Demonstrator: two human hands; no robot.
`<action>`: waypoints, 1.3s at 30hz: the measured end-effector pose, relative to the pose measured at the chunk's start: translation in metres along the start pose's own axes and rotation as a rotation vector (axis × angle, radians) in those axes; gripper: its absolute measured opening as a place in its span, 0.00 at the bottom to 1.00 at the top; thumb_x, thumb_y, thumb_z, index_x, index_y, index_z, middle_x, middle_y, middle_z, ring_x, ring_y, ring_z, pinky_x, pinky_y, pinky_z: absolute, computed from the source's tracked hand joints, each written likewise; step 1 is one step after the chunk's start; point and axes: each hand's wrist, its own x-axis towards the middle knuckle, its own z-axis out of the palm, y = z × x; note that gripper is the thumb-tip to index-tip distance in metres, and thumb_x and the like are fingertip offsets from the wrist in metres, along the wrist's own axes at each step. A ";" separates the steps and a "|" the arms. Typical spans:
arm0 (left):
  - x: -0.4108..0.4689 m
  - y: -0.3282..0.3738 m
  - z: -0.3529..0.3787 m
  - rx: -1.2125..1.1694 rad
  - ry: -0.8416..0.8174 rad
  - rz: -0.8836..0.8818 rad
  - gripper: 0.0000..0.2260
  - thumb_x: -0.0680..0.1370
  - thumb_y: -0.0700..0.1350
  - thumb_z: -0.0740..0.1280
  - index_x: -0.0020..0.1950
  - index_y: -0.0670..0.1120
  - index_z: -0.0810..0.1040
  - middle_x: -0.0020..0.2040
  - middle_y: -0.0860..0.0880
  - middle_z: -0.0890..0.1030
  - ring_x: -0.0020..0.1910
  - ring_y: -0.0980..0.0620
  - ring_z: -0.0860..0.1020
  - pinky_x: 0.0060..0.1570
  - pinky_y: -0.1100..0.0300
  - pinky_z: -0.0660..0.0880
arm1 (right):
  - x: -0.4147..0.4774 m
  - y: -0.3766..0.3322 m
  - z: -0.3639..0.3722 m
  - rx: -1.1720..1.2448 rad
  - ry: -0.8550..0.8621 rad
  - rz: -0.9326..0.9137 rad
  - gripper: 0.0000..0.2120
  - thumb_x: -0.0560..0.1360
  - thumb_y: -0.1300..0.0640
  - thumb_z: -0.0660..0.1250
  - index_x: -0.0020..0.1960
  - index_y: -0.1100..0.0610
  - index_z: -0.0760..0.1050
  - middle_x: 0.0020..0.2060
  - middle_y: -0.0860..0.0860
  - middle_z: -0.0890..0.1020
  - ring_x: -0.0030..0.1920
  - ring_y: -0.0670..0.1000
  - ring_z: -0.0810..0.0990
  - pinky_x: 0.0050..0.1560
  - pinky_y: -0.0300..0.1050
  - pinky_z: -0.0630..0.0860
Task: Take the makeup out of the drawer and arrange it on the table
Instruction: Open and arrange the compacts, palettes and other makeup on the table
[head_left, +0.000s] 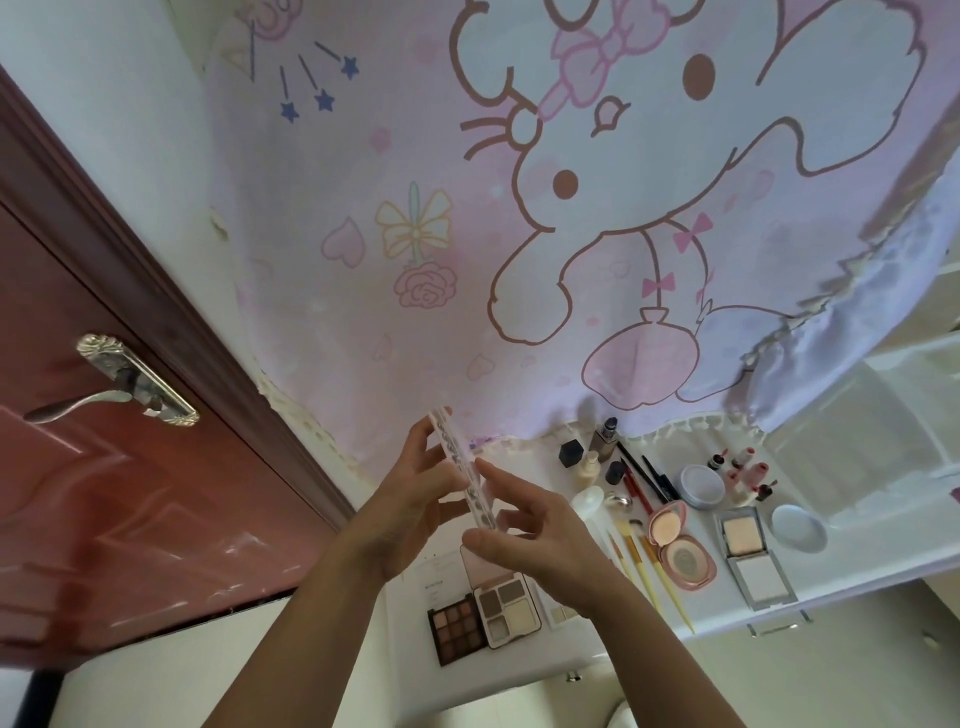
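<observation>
Head view, makeup being set out. We hold a long, narrow, clear plastic case with a row of small dark-and-pale items inside (460, 465) up in the air between both hands, above the left end of the white table (857, 561) and in front of the pink cartoon-printed curtain (467, 234). The left hand (410, 499) grips the case from the left side, fingers wrapped partway around its long edge. The right hand (524, 535) meets it at the lower end, thumb and fingertips pinching lightly while the other fingers spread loose. What the case holds we cannot tell for certain.

To place it well, we judge that the case should be lowered flat, long side parallel to the table edge, into bare surface near the palettes, with one hand steadying each end so it does not tip or knock its neighbours.

Already lying on the table: a dark square eyeshadow palette with brown shades (457, 626) just beside an open pale four-pan palette (506, 608); an open round pink compact (680, 545); an open silver rectangular powder compact (748, 556); yellow-handled brushes (654, 566); a round pale-blue jar (702, 486); and small red-capped bottles (748, 470) farther right. The items lie in a loose row, mostly apart. The drawer is not clearly in view.
</observation>
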 end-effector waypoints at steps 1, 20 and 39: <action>-0.001 0.001 0.001 0.008 -0.007 0.000 0.41 0.63 0.45 0.72 0.74 0.60 0.62 0.66 0.47 0.76 0.63 0.38 0.77 0.58 0.44 0.78 | 0.000 0.000 -0.001 0.002 -0.001 -0.002 0.40 0.66 0.40 0.77 0.75 0.40 0.67 0.61 0.46 0.81 0.51 0.46 0.83 0.51 0.42 0.81; -0.007 0.002 0.003 -0.069 0.015 0.082 0.38 0.65 0.36 0.65 0.73 0.61 0.68 0.62 0.49 0.81 0.62 0.40 0.78 0.61 0.39 0.76 | 0.003 -0.004 -0.004 -0.087 -0.001 0.006 0.43 0.64 0.46 0.83 0.74 0.37 0.67 0.62 0.44 0.80 0.61 0.50 0.80 0.56 0.51 0.83; -0.007 -0.001 -0.002 -0.212 0.210 0.088 0.17 0.83 0.48 0.57 0.67 0.44 0.76 0.62 0.38 0.79 0.62 0.36 0.77 0.63 0.37 0.74 | 0.001 -0.024 0.003 -0.222 0.083 -0.026 0.55 0.57 0.34 0.79 0.78 0.36 0.55 0.69 0.35 0.68 0.66 0.42 0.72 0.60 0.42 0.80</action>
